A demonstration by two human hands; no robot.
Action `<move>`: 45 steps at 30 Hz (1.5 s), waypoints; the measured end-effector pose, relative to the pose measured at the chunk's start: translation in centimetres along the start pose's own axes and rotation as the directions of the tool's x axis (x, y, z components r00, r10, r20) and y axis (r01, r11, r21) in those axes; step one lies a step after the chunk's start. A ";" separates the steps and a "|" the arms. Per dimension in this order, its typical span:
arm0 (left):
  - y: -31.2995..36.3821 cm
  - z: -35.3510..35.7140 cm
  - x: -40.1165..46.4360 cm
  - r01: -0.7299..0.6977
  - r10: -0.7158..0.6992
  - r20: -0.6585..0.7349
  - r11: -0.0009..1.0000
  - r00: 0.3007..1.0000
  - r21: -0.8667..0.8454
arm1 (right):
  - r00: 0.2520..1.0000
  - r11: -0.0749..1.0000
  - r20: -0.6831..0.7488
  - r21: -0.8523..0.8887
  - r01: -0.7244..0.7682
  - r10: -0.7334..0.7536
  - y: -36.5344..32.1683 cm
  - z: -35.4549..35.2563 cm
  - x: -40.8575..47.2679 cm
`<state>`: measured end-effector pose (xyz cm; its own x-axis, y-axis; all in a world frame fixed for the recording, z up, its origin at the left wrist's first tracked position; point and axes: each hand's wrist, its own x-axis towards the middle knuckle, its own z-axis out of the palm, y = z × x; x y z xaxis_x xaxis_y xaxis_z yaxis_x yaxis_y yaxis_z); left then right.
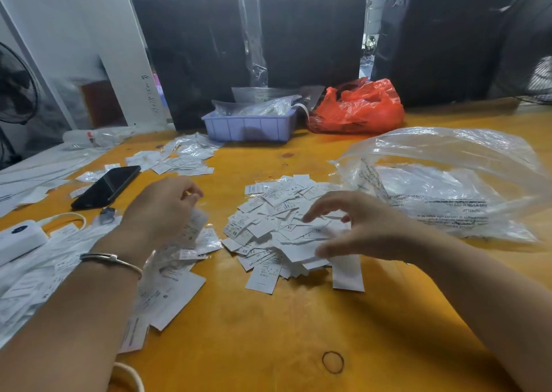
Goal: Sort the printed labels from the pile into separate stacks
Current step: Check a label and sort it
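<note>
Across the far edge of the yellow table (298,332) stand three tall black plastic-wrapped bales (310,30), side by side with narrow gaps between them. Next in size, one big clear plastic bag (448,182) printed with warning text lies crumpled on the table's right side, just beside the pile. One red plastic bag (358,107) sits at the back, touching one lilac plastic tray (249,127) that holds clear packets. Two fans show partly, one at each edge of the view.

At the middle of the table lies the pile of printed labels (268,227), a loose heap of small white slips marked S, XS and XL. Two further groups of labels lie apart from it: one scattered stack (182,158) further back on the left, and one spread of labels in clear sleeves (167,290) under the left forearm.

One black phone (107,187) rests face up left of the pile, near one white power bank (18,236) with its cable.

The right hand (358,227) hovers over the pile, fingers spread and relaxed, thumb touching the top slips, gripping nothing. The left hand (161,209), wearing one silver bangle (112,260), curls its fingers round a few labels held on edge.

One rubber band (332,361) lies near the front edge.
</note>
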<state>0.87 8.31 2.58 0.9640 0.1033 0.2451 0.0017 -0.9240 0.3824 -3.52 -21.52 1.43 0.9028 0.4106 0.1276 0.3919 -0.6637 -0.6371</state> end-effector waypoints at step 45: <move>5.9 1.7 -4.4 -0.222 0.456 0.177 0.690 0.872 -0.689 | 0.761 0.689 -0.562 -0.411 -0.597 0.324 5.3 -3.3 0.7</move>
<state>-2.92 1.77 2.30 0.8885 -0.3966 0.2308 -0.3956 -0.4070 0.8233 -0.19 -26.81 0.68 0.9132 -0.2543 0.3183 -0.1963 -0.9593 -0.2032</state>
